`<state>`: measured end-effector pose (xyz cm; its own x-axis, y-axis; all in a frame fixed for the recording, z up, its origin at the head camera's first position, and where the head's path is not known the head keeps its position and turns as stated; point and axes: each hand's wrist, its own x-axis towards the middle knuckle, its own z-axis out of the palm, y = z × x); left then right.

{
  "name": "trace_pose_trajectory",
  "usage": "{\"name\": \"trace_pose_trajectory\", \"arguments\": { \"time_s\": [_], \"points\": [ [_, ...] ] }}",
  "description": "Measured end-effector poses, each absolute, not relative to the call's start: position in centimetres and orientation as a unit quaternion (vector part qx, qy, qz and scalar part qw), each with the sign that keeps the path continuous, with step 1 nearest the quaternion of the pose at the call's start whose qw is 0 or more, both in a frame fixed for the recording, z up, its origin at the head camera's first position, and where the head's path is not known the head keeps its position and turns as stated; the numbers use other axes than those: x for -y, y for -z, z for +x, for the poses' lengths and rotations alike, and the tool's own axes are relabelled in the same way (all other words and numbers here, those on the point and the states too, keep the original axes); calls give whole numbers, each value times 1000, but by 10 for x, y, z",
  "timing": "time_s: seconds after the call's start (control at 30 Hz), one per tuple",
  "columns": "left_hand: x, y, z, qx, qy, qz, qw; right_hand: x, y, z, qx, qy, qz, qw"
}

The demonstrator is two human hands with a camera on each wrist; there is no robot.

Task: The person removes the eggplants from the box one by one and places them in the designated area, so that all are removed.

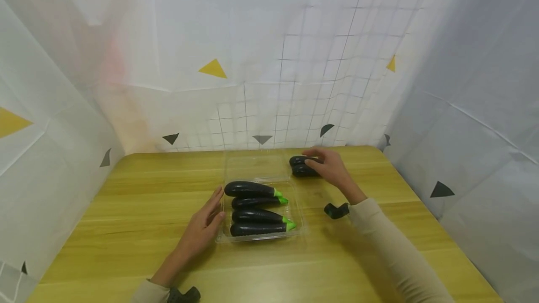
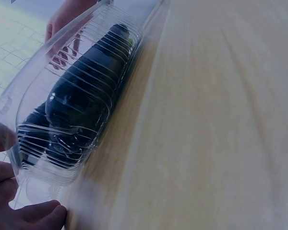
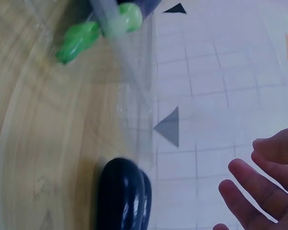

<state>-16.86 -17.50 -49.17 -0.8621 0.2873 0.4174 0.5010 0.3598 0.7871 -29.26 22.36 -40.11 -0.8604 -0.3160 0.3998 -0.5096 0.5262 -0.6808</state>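
Several dark eggplants [image 1: 258, 215] with green stems lie side by side in a clear plastic clamshell box [image 1: 301, 214], its lid [image 1: 258, 166] folded back behind it. My left hand [image 1: 201, 229] rests along the box's left side with its fingers extended; the left wrist view has its fingertips right at the ribbed wall [image 2: 69, 178]. Farther back on the right, two more eggplants [image 1: 304, 170] lie together on the table. Over them hovers my right hand [image 1: 333, 168], thumb and fingers spread. In the right wrist view that hand [image 3: 268, 192] holds nothing and stands apart from the eggplants [image 3: 119, 196].
The wood-grain table [image 1: 139, 200] carries everything. White sheeting [image 1: 189, 116] with grid lines and dark and yellow triangles rises behind it and at both sides. Black devices [image 1: 337, 211] are worn at both wrists.
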Motion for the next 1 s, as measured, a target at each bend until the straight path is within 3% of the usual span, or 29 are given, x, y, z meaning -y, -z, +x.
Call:
{"name": "trace_pose_trajectory", "arguments": {
  "time_s": [0.4,1.0],
  "points": [
    [175,493,-169,819,513,-237,103,-205,395,-281,859,-415,275,118],
    [176,494,-171,820,509,-241,105,-178,395,-268,831,-473,285,68]
  ]
}}
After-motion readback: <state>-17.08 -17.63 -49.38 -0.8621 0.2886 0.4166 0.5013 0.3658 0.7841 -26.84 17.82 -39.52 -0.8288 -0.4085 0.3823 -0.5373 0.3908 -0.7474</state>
